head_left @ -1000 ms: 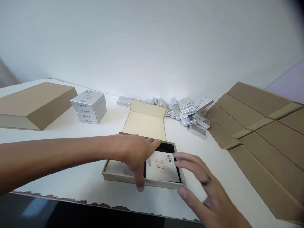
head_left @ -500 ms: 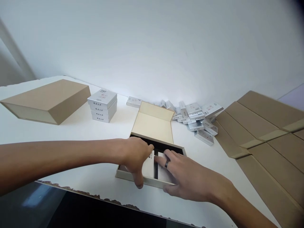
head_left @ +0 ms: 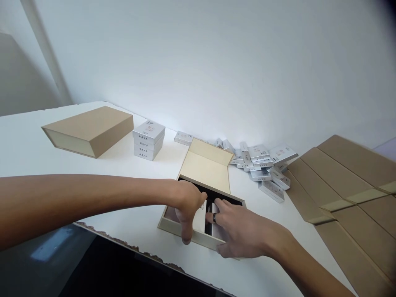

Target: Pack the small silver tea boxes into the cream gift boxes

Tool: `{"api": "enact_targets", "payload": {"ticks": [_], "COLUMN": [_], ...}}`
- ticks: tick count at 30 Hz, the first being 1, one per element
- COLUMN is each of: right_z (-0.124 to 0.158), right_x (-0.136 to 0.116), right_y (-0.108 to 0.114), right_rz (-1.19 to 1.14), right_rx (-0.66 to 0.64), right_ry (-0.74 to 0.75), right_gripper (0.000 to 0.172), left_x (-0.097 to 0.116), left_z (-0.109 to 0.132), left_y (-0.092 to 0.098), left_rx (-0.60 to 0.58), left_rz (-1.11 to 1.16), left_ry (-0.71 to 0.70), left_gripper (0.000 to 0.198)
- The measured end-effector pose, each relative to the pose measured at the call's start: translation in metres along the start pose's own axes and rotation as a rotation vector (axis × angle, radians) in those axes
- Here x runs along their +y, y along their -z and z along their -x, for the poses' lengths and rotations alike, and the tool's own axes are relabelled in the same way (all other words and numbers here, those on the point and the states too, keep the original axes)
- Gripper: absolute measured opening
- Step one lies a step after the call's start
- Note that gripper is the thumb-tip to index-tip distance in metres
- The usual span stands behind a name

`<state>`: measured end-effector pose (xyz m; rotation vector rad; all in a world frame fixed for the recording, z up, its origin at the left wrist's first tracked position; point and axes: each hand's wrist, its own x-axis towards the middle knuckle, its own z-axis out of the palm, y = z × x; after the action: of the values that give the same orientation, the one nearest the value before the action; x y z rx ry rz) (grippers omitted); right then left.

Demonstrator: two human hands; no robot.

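An open cream gift box (head_left: 172, 228) with a dark interior lies in front of me, its lid (head_left: 204, 167) folded back toward the wall. Two small white tea boxes sit side by side in it with a dark gap between them. My left hand (head_left: 189, 204) arches over the left white box (head_left: 199, 218), thumb at the front wall; most of its fingers are hidden. At the right, my right hand (head_left: 239, 227), wearing a dark ring, is curled over the other white box (head_left: 218, 232), a finger reaching into the gap.
A closed tan box (head_left: 89, 126) stands at the left beside a stack of silver-white small boxes (head_left: 149, 140). Many more small boxes (head_left: 260, 161) lie in a loose pile near the wall. Folded tan cardboard (head_left: 349, 194) covers the right side. The table's ragged front edge (head_left: 133, 249) is close.
The view has shifted, so the things appear further right and slightly lower. Both hands stay in the gift box; the gap between the two white boxes looks a little wider.
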<state>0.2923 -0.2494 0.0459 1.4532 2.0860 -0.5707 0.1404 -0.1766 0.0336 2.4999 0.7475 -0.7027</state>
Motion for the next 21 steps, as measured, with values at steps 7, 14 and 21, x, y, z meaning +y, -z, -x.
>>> {"api": "enact_targets", "payload": {"ticks": [7, 14, 21], "right_z": [0.003, 0.003, 0.008], "right_x": [0.010, 0.014, 0.018], "right_y": [-0.017, -0.022, -0.028], "right_rz": [-0.158, -0.176, -0.257], "right_rx": [0.087, 0.141, 0.160], "right_ry": [0.061, 0.079, 0.097], "right_gripper": [0.020, 0.024, 0.037], "left_x": [0.003, 0.006, -0.019], "left_z": [-0.002, 0.006, -0.003], "left_y": [-0.004, -0.005, 0.062], "left_rx": [0.027, 0.040, 0.307], "left_rz": [0.004, 0.068, 0.186], "left_ry": [-0.026, 0.019, 0.037], "left_gripper": [0.097, 0.101, 0.058]}}
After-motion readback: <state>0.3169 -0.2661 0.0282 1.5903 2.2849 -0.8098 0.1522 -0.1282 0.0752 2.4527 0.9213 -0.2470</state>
